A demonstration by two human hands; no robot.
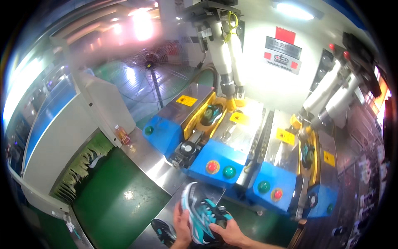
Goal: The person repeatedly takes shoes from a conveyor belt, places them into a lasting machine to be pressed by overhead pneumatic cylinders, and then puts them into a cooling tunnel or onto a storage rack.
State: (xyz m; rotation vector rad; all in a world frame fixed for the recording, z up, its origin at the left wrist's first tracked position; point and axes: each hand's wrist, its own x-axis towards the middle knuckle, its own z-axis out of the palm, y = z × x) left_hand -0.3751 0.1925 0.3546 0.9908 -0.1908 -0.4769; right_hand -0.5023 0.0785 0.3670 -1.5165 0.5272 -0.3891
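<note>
At six o'clock in view, left hand (181, 222) and right hand (228, 231), both clasping a teal-and-black shoe (200, 213); at seven, a dark shoe (162, 230).

Both hands are bare: left hand (181, 224) just past 6 o'clock, right hand (229, 232) around 5:30 with a roundish thumb (215, 228). Right forearm (252, 242), toward 5 o'clock, is bare too. Nails are too blurry, tbh.

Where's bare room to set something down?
The shiny grey metal ledge looks bare between the orange bottle and the leftmost blue machine housing. It's crowded lower down: the left hand and right hand hold a teal sneaker near a black shoe.
</note>
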